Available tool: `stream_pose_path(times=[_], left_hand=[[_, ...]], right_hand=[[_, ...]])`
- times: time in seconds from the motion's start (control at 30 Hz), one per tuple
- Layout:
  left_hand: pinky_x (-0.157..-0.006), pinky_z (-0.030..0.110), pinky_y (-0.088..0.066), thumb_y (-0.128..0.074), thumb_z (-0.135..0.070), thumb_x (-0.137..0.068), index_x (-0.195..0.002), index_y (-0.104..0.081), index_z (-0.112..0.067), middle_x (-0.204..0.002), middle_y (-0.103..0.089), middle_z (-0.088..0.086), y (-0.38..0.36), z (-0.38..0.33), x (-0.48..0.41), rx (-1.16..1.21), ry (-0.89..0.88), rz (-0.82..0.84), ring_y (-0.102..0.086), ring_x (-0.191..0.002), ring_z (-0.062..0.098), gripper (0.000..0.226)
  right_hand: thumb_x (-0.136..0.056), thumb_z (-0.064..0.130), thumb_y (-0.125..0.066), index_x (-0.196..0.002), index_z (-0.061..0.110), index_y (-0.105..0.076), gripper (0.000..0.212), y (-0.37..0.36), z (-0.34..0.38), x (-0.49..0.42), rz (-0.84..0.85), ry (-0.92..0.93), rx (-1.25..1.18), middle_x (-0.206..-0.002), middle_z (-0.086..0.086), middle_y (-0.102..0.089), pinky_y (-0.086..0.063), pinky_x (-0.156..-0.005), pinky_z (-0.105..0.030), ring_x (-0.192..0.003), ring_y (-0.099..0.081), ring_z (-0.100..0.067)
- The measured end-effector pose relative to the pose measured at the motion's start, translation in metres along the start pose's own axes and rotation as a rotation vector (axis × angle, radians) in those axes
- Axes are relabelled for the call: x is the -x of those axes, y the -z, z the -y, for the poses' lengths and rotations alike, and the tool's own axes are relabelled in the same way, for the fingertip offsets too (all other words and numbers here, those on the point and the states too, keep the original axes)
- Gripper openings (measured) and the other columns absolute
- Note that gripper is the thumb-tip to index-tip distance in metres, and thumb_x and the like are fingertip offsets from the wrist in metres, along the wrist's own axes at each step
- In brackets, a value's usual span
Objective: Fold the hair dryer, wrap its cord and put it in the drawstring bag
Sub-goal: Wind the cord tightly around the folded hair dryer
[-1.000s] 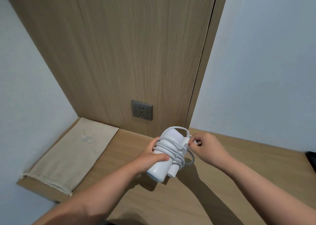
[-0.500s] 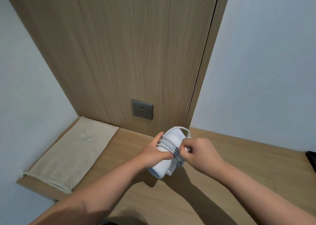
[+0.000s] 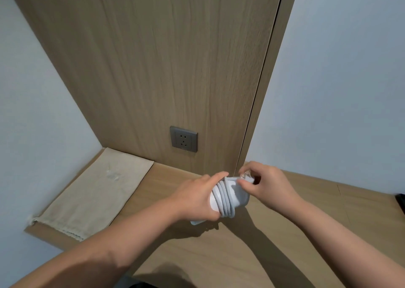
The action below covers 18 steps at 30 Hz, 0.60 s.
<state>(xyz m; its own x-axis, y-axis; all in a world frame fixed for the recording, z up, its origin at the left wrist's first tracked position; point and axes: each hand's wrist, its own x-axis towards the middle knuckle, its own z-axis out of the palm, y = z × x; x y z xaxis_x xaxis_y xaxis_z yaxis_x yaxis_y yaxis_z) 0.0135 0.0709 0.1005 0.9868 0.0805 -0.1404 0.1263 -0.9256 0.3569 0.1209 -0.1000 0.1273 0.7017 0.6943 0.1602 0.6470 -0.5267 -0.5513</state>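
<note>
The white folded hair dryer (image 3: 238, 196) is held just above the wooden counter, with its white cord (image 3: 224, 201) coiled several times around the body. My left hand (image 3: 197, 196) grips the dryer from the left and covers much of it. My right hand (image 3: 266, 183) pinches the plug end of the cord (image 3: 247, 176) at the dryer's top right. The beige drawstring bag (image 3: 96, 194) lies flat on the counter's far left end, its drawstring edge toward me.
A grey wall socket (image 3: 183, 138) sits in the wood panel behind the hands. The wooden counter (image 3: 306, 255) runs from the bag to the right, where a dark object (image 3: 401, 202) shows at the frame's edge. White walls stand on both sides.
The loose loop of cord has been drawn tight around the dryer. My right hand has moved up to the dryer's top with the plug end, and the dryer has turned in my left hand.
</note>
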Motion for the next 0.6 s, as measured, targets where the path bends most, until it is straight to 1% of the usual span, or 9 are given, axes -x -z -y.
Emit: stream_pose_path(times=[0.1,0.2,0.3,0.33,0.37,0.4,0.47,0.53,0.6], left_hand=[[-0.088,0.034,-0.043,-0.064,-0.048,-0.073,-0.148,-0.008,-0.043,-0.131,-0.048,-0.001,0.001,-0.005,-0.001,-0.097,-0.024,-0.037,-0.056,-0.112,0.027,0.093],[-0.085,0.034,-0.044,-0.061,-0.05,-0.075,-0.147,-0.005,-0.044,-0.136,-0.045,-0.001,-0.002,-0.01,-0.001,-0.169,-0.027,-0.102,-0.058,-0.11,0.028,0.091],[-0.078,0.031,-0.043,-0.057,-0.049,-0.078,-0.148,-0.004,-0.044,-0.14,-0.041,0.0,-0.005,-0.013,0.001,-0.249,-0.027,-0.165,-0.06,-0.106,0.028,0.088],[-0.074,0.031,-0.041,-0.056,-0.049,-0.079,-0.149,-0.005,-0.044,-0.141,-0.04,0.001,-0.005,-0.013,0.001,-0.281,-0.032,-0.179,-0.06,-0.104,0.028,0.087],[-0.07,0.03,-0.039,-0.055,-0.047,-0.08,-0.149,-0.006,-0.042,-0.141,-0.04,0.003,-0.005,-0.012,0.002,-0.312,-0.041,-0.191,-0.061,-0.101,0.029,0.085],[-0.067,0.03,-0.038,-0.054,-0.046,-0.08,-0.15,-0.008,-0.041,-0.141,-0.04,0.004,-0.005,-0.009,0.002,-0.343,-0.055,-0.204,-0.061,-0.097,0.029,0.084],[-0.061,0.029,-0.039,-0.056,-0.044,-0.078,-0.149,-0.014,-0.037,-0.136,-0.046,0.009,-0.007,-0.002,0.002,-0.394,-0.099,-0.22,-0.063,-0.087,0.031,0.083],[-0.053,0.026,-0.041,-0.066,-0.043,-0.068,-0.145,-0.024,-0.032,-0.127,-0.056,0.015,-0.01,0.002,0.005,-0.449,-0.144,-0.192,-0.065,-0.073,0.029,0.088],[-0.046,0.024,-0.044,-0.074,-0.042,-0.055,-0.139,-0.036,-0.029,-0.117,-0.064,0.017,-0.015,0.003,0.006,-0.499,-0.157,-0.21,-0.064,-0.06,0.026,0.092]], right_hand=[[-0.078,0.025,-0.072,-0.074,0.023,-0.063,0.01,-0.011,-0.015,-0.002,-0.173,-0.169,-0.21,-0.065,0.009,-0.062,-0.036,-0.055,-0.015,-0.057,-0.052,-0.003],[-0.082,0.03,-0.066,-0.078,0.017,-0.068,0.014,-0.026,-0.014,0.001,-0.239,-0.261,-0.241,-0.08,0.001,-0.063,-0.045,-0.068,-0.027,-0.076,-0.058,-0.013],[-0.089,0.033,-0.057,-0.104,0.015,-0.068,0.026,-0.034,-0.011,-0.001,-0.291,-0.43,-0.331,-0.11,-0.005,-0.053,-0.04,-0.097,-0.035,-0.113,-0.049,-0.023],[-0.09,0.036,-0.054,-0.117,0.014,-0.062,0.035,-0.034,-0.009,-0.002,-0.248,-0.533,-0.415,-0.121,-0.007,-0.05,-0.038,-0.1,-0.036,-0.119,-0.045,-0.024],[-0.091,0.041,-0.052,-0.125,0.015,-0.054,0.043,-0.033,-0.007,-0.002,-0.165,-0.648,-0.546,-0.128,-0.007,-0.048,-0.041,-0.095,-0.038,-0.119,-0.046,-0.024],[-0.09,0.045,-0.051,-0.129,0.016,-0.05,0.048,-0.03,-0.003,-0.001,-0.055,-0.765,-0.721,-0.128,-0.006,-0.049,-0.044,-0.083,-0.037,-0.112,-0.05,-0.023],[-0.09,0.047,-0.052,-0.124,0.015,-0.053,0.047,-0.026,0.001,0.0,0.145,-0.917,-1.059,-0.118,-0.008,-0.056,-0.048,-0.069,-0.036,-0.094,-0.056,-0.023],[-0.088,0.04,-0.058,-0.117,0.01,-0.059,0.041,-0.026,0.001,-0.001,0.151,-0.95,-1.246,-0.11,-0.014,-0.063,-0.053,-0.08,-0.043,-0.09,-0.061,-0.027],[-0.087,0.033,-0.062,-0.114,0.006,-0.059,0.038,-0.029,0.002,-0.005,0.104,-0.995,-1.337,-0.1,-0.016,-0.066,-0.053,-0.084,-0.044,-0.085,-0.065,-0.029]])
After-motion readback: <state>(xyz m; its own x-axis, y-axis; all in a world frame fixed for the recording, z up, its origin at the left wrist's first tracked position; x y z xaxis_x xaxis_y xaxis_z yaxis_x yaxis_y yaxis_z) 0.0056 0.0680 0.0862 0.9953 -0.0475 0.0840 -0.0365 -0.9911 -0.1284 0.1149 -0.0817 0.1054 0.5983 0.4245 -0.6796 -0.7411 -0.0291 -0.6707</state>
